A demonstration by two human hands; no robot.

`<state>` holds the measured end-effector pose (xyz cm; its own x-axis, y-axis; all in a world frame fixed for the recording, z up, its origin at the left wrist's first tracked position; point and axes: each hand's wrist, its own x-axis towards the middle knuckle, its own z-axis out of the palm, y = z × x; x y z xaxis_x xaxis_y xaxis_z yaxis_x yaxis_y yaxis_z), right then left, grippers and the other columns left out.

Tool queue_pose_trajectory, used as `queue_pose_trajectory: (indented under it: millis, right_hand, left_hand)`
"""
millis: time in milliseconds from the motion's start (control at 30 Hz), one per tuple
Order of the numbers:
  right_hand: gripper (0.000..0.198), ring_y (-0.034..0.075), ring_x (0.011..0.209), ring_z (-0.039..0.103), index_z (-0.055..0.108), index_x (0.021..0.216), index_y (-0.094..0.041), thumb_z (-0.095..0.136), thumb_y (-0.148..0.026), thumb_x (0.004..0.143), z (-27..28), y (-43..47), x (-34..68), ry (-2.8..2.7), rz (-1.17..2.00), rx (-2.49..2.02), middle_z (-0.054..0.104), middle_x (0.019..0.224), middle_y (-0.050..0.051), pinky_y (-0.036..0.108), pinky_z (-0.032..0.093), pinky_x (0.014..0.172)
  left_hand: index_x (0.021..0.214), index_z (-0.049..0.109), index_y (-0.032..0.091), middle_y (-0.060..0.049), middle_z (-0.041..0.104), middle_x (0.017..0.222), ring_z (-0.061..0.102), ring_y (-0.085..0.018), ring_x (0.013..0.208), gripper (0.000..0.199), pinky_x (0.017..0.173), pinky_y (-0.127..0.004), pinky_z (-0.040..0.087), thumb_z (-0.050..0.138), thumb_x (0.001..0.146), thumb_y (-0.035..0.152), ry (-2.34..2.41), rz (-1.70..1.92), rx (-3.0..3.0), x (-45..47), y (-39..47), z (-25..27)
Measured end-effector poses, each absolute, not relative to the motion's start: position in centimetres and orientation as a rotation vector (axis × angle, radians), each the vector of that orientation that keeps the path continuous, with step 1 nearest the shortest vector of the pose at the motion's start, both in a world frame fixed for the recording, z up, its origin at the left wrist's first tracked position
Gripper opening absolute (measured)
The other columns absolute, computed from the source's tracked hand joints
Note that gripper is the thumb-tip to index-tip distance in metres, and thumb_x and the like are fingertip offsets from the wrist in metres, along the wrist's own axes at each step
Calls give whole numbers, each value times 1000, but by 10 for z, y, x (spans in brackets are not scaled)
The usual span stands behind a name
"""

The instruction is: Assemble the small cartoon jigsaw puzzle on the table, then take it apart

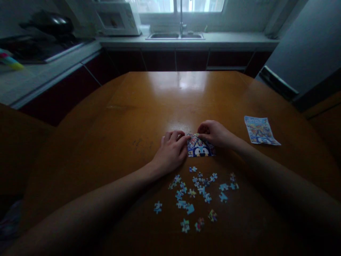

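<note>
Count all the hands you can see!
2: the left hand at the left edge of the joined puzzle pieces, and the right hand at their upper right. No other hands show.

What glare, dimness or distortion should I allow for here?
Head view: pale glare on the far part of the table, toward the window; head view: dim foreground, darkest along the bottom; head view: forearms look stretched toward the corners; head view: loose puzzle pieces visible, their printing soft.

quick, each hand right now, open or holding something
Left hand: loosely open, touching the left side of the puzzle section.
Right hand: curled at the section's upper right; grip cannot be told.
</note>
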<state>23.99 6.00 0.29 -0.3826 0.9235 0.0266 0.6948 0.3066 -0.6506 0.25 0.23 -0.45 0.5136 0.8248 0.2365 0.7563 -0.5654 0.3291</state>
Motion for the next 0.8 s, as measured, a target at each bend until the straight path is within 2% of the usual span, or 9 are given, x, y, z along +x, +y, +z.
queue_pose_trajectory:
  millis: [367,567,800]
  right_hand:
    - [9,14,64,54,63,80,-18,72,-18,78,6,60,240,-2049,1008,-1365,62,70,1,28,43,57]
    - [21,14,66,57,64,78,-18,79,-33,74,17,64,246,-1875,1244,-1217,65,72,2,29,47,62]
    - [26,14,64,56,69,88,-19,80,-39,75,5,77,263,-1532,1209,-1329,69,80,6,30,47,57]
  left_hand:
    - [135,61,26,-8,56,132,44,-30,124,35,106,-51,42,53,101,27,1360,554,2573,3,2,-6]
    - [135,61,27,-8,56,134,43,-30,125,35,106,-51,41,52,101,27,1365,535,2577,4,2,-5]
    - [134,61,30,-8,57,131,44,-30,124,33,107,-52,40,50,102,29,1342,586,2556,4,2,-6]
